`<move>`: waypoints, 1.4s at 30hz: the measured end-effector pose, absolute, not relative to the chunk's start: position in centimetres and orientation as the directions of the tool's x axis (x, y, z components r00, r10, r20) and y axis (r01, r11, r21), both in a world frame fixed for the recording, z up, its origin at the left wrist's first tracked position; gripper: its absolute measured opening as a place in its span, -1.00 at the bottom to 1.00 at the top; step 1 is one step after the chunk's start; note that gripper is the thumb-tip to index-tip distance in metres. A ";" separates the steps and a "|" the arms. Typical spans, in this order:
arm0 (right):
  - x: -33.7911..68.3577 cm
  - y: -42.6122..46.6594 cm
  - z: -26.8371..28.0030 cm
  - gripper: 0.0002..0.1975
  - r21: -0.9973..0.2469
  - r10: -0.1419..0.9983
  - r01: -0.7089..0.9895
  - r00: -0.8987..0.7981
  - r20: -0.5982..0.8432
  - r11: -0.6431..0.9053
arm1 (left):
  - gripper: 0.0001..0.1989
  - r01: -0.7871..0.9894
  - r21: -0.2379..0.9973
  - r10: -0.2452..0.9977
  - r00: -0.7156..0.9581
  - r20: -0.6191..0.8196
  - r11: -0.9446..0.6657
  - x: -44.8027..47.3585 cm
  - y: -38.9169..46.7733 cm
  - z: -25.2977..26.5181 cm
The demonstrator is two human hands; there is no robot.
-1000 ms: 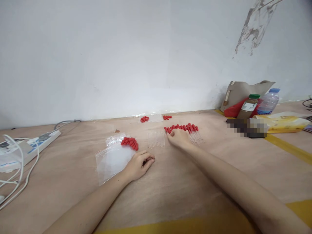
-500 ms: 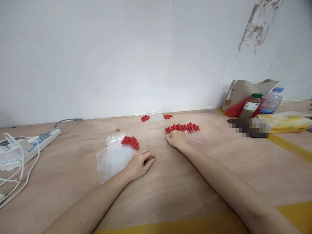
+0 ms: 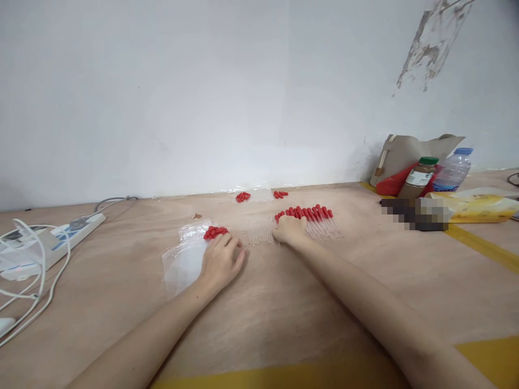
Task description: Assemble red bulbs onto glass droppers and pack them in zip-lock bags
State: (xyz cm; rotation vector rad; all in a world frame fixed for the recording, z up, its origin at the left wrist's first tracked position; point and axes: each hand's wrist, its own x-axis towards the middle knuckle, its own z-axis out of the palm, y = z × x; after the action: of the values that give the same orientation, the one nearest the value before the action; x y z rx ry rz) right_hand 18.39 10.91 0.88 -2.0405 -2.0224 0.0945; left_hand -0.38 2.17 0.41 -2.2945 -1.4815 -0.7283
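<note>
My left hand reaches over a pile of red rubber bulbs, its fingertips at the near edge of the pile and its thumb apart. The bulbs lie on clear zip bags, partly hidden by the hand. My right hand is curled at the left end of a row of clear dropper tubes with red bulbs on them. Its fingertips are hidden, so I cannot make out what they hold. Just left of it lie thin clear tubes without bulbs, side by side.
Two small groups of red bulbs lie on clear plastic by the wall. A power strip with white cables is at the left. To the right are a bag, two bottles, a yellow packet and a blurred dark item.
My left hand has moved left and away from me, from the bare table onto the bags and up to the red bulbs. My right hand has shifted slightly left.
</note>
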 end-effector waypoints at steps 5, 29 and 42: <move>18.3 11.5 0.8 -0.75 -0.274 0.995 0.962 0.033 0.098 -0.005 | -0.78 0.966 -0.148 0.768 0.259 0.585 -0.213 -2.1 3.3 1.2; 23.9 4.1 -1.9 -0.77 -0.574 0.790 0.544 -0.373 0.487 0.612 | -0.80 0.719 0.350 0.784 0.444 0.434 -0.601 0.9 0.9 -0.7; 23.1 2.5 -2.3 -0.79 -0.462 0.647 0.460 -0.444 0.620 0.759 | -0.84 0.645 0.439 0.773 0.436 0.461 -0.626 1.8 0.6 -0.5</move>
State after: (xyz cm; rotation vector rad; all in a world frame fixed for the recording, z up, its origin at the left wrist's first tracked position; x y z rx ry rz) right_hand 23.06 2.49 -2.32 -0.8259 -2.1185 0.2855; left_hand 1.76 0.63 -0.47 -2.8249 -1.4137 -1.0860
